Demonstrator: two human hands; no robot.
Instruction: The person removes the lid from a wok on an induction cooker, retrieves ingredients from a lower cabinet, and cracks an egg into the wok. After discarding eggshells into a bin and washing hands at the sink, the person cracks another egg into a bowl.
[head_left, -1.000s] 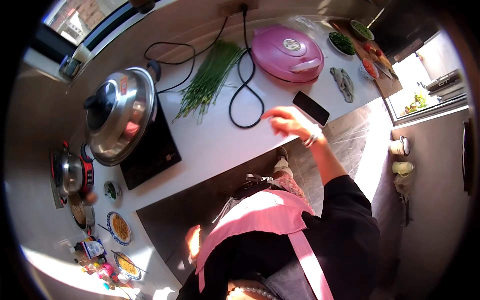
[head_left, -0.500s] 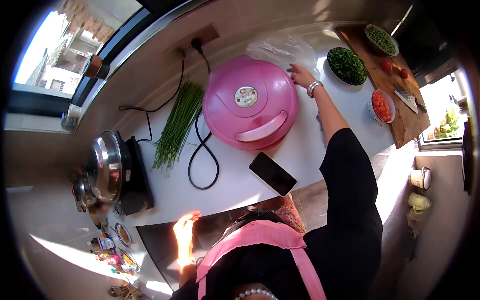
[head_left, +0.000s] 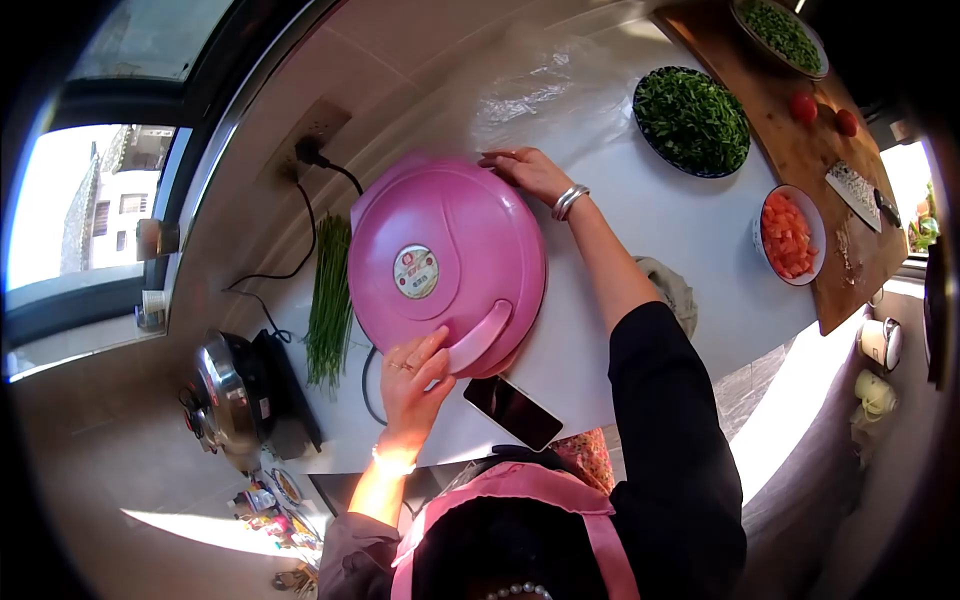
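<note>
A round pink electric griddle (head_left: 395, 215) with its lid down stands on the white counter. My left hand (head_left: 408, 385) is at its near side, fingers on the lid and thumb by the left end of the curved handle (head_left: 482, 338). My right hand (head_left: 535, 173) reaches round the far right side, its fingers hooked over the rim near the hinge. Close in front of the griddle lies a black-screened phone (head_left: 513, 411). A bundle of long green stalks (head_left: 328, 300) lies along the left side.
A clear plastic bag (head_left: 545, 95) lies behind. To the right are a plate of chopped greens (head_left: 690, 122), a bowl of diced tomato (head_left: 788, 236) and a cutting board (head_left: 775, 130) with a knife (head_left: 858, 195). A black cord (head_left: 262, 277) and a steel-lidded pot (head_left: 228, 390) are at left.
My left hand has come up from the counter's front edge onto the griddle. My right hand has moved along its far rim. The griddle has turned somewhat, and the view has shifted.
</note>
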